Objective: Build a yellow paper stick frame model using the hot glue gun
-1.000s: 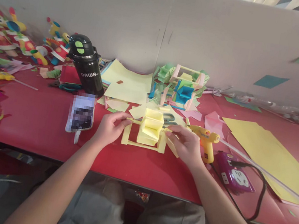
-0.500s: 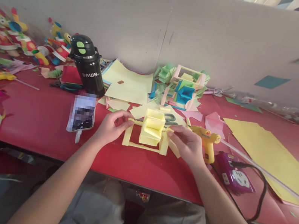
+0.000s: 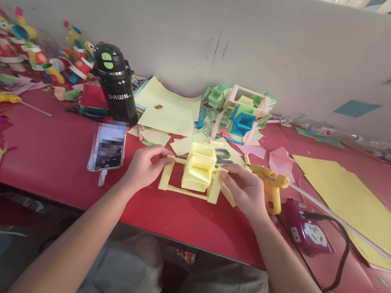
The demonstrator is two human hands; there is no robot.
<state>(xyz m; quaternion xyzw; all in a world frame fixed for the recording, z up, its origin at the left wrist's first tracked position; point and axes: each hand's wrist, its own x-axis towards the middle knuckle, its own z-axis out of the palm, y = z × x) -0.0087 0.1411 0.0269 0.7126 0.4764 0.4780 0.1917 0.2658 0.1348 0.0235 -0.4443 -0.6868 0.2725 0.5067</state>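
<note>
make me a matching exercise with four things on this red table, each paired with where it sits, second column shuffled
Things:
1. black bottle
2. phone
3. yellow glue gun
4. yellow paper frame

Places:
A. held between the left hand and right hand
B. just right of the right hand
C. lying flat, left of the left hand
D. standing behind the phone, near the wall

Pairs: 1-D, 2-C, 3-B, 4-A
</note>
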